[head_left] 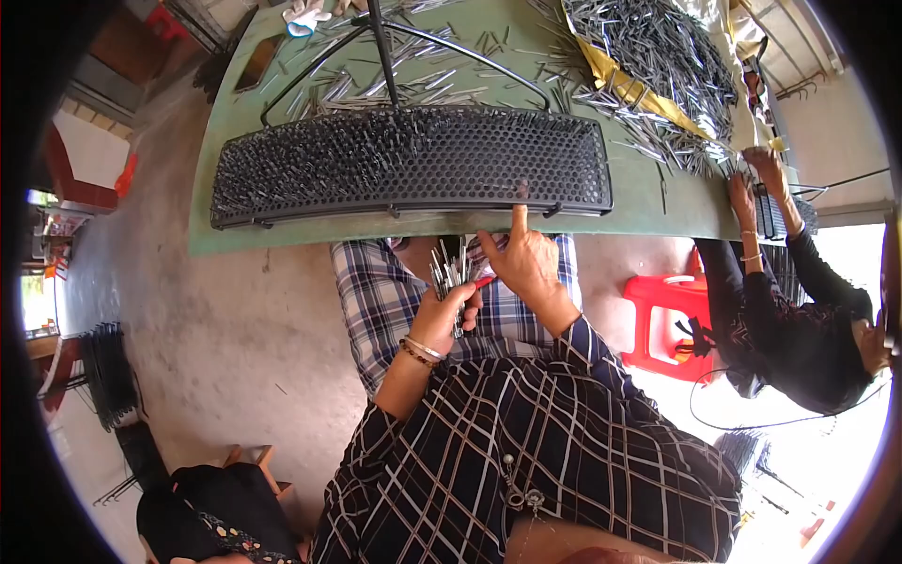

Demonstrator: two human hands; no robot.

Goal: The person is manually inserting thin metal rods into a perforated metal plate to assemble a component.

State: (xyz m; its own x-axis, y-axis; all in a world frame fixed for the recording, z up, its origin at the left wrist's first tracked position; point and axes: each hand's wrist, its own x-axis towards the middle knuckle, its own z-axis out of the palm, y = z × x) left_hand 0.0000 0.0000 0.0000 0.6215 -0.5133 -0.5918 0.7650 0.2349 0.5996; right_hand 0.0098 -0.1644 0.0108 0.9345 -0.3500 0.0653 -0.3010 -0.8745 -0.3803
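My left hand (451,310) is closed round a bundle of thin metal strips (449,263), held upright over my lap just below the table's near edge. A small red tip (484,281) shows beside its fingers. My right hand (528,263) has its index finger stretched out to the front edge of a long black perforated rack (536,155); its thumb is spread and the other fingers are partly curled. No object shows in it. Strips stand densely in the rack's holes on the left and middle, while the holes at the right are bare.
The green table (648,211) holds loose strips and a large strip pile (658,66) on yellow-edged cloth. A black rod frame (390,56) rises behind the rack. A phone (258,64) lies far left. At right, a co-worker (799,320) handles another rack near a red stool (667,320).
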